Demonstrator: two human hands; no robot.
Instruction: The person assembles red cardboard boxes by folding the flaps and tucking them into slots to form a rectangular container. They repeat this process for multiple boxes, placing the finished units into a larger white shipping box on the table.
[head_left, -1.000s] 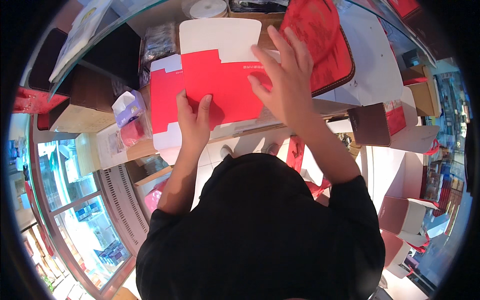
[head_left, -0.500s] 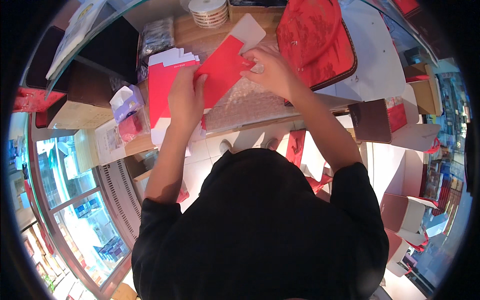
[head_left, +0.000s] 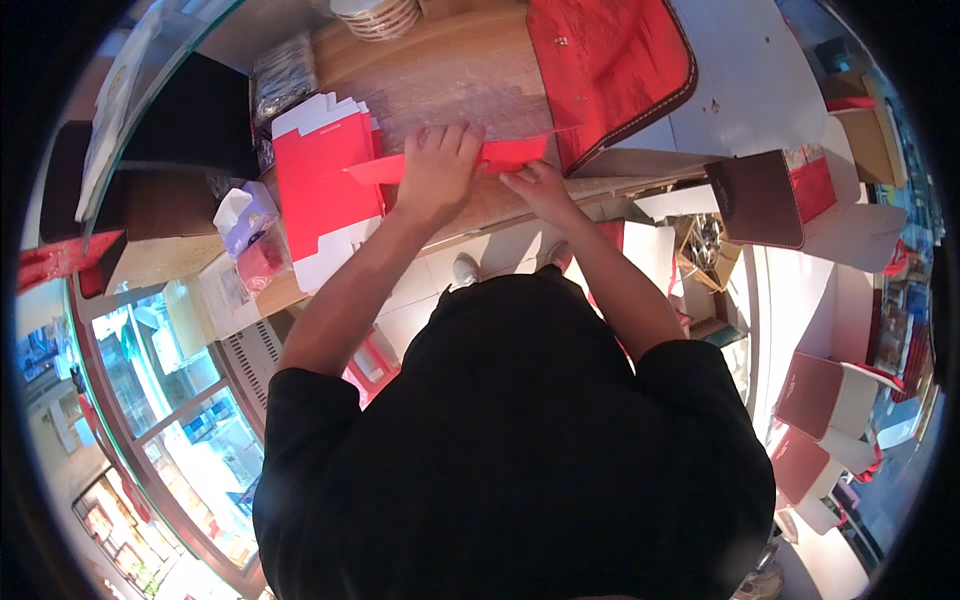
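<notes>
The red card sheet point(head_left: 515, 152), broad-faced half a second ago, is now turned nearly edge-on above the front edge of the counter point(head_left: 470, 90), so its face is mostly hidden. The left hand point(head_left: 440, 165) grips over it; the right hand point(head_left: 540, 188) pinches its right end. Pale print on the flat card stack point(head_left: 325, 165), toward the left edge, is too small for reading.

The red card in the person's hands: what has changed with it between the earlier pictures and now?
The red card has moved right, away from above the card stack, and turned from broad face to narrow strip; its white flap no longer shows. The left hand has gone right with it; the right hand is now at its lower right edge. The card stack and red bag stayed.
</notes>
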